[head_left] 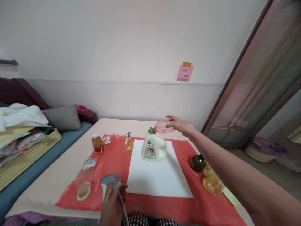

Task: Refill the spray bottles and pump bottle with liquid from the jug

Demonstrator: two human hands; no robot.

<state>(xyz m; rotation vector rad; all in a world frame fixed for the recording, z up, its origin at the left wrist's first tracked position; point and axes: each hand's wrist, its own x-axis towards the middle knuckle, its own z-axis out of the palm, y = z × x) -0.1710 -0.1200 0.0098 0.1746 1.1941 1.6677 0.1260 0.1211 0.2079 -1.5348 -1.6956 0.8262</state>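
Note:
My left hand (113,197) grips a grey trigger sprayer head (110,179) with a light green trigger, its thin tube (123,208) hanging down. Stretched forward, my right hand (177,123) has its fingers around one end of a see-through pink bottle (162,126). That bottle lies tipped on its side, its narrow end at the mouth of a pale green jug (150,150). A green piece (151,130) shows at the jug's mouth; whether it is a funnel or a cap I cannot tell. The jug stands upright on a white cloth (160,182).
On the red sheet (113,157) stand an amber bottle (97,143) and a small orange spray bottle (129,143). A round clear dish (83,191) lies front left. Under my right forearm are a dark green round container (198,163) and yellow see-through containers (211,183).

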